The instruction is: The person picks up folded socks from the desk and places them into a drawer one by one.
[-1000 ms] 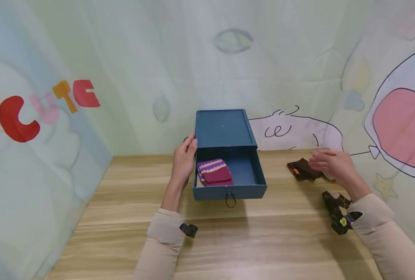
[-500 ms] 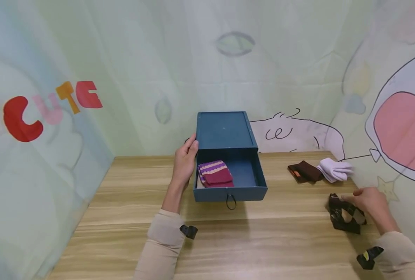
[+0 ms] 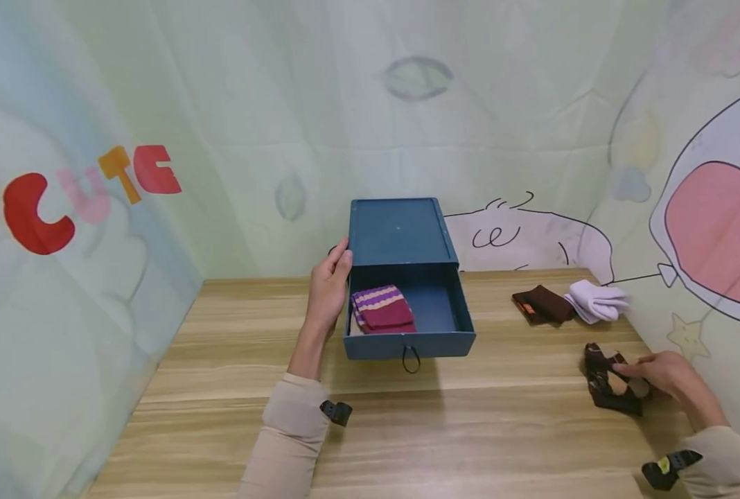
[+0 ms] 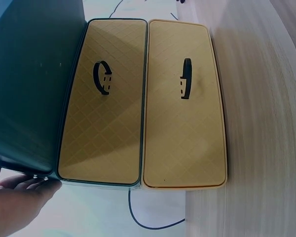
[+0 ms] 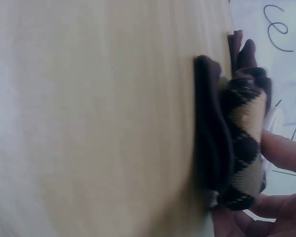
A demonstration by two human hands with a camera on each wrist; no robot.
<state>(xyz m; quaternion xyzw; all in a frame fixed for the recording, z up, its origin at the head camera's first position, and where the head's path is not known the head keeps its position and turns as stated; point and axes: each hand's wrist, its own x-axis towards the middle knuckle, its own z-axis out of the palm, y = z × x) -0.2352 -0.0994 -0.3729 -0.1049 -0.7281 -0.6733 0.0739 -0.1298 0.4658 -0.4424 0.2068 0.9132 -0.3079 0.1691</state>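
My left hand [image 3: 328, 287] lies against the left side of a blue drawer cabinet [image 3: 401, 232], its fingers fairly straight. The cabinet's top drawer [image 3: 441, 343] is pulled out and holds folded purple-and-cream striped socks with maroon [image 3: 387, 312] on its left side. In the left wrist view my fingers [image 4: 32, 185] reach the cabinet's edge beside the drawer. At the right, my right hand [image 3: 672, 374] pinches a folded pair of black-and-tan argyle socks [image 3: 610, 384] on the table. The right wrist view shows the thumb [image 5: 283, 153] against these argyle socks.
Behind the argyle socks lie folded dark brown socks [image 3: 543, 305] and white socks [image 3: 597, 301]. Two closed yellow drawers [image 4: 106, 133] with black loop pulls sit below the open one. A printed curtain [image 3: 251, 138] backs the wooden table [image 3: 233, 388].
My right hand has come from over the brown and white socks, down and right to the argyle socks, and now pinches them. The left hand stays at the cabinet.
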